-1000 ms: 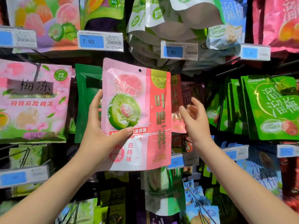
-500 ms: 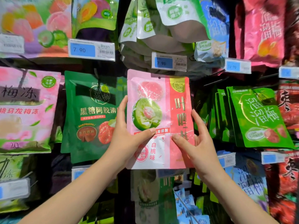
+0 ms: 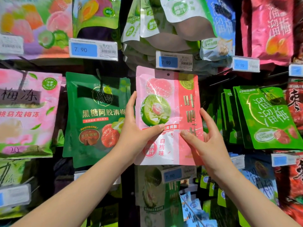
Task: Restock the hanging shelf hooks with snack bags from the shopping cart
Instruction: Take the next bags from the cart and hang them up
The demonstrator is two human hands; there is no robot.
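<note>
both forearms reach up from six o'clock. the left hand [image 3: 136,135] grips the pink snack bag [image 3: 165,99] at its nine o'clock edge, thumb laid across the front just under the printed green fruit, fingers running up behind the edge. the right hand [image 3: 208,141] holds the same bag at its four o'clock side, thumb tip pressed on the front near the middle, forefinger stretched up along the red stripe and the other fingers curled round the edge. the two thumb tips lie near each other but apart.

the bag is upright and flat to the camera, in the middle of the display. its small hang hole [image 3: 168,74] sits at twelve o'clock of the bag, just under a blue price tag [image 3: 173,61] marked 7.90; whether a hook passes through the hole cannot be told.

behind it, at nine o'clock, hangs a dark green bag [image 3: 96,115], its right edge hidden by the left hand. farther at nine o'clock is a pink jelly bag [image 3: 26,112]. at three o'clock a row of bright green bags [image 3: 265,117] hangs one behind another. at six o'clock, just below the held bag, is a second 7.90 tag [image 3: 178,174]. at twelve o'clock pale green-and-white pouches [image 3: 180,22] hang, and at one o'clock red bags [image 3: 267,28].
</note>
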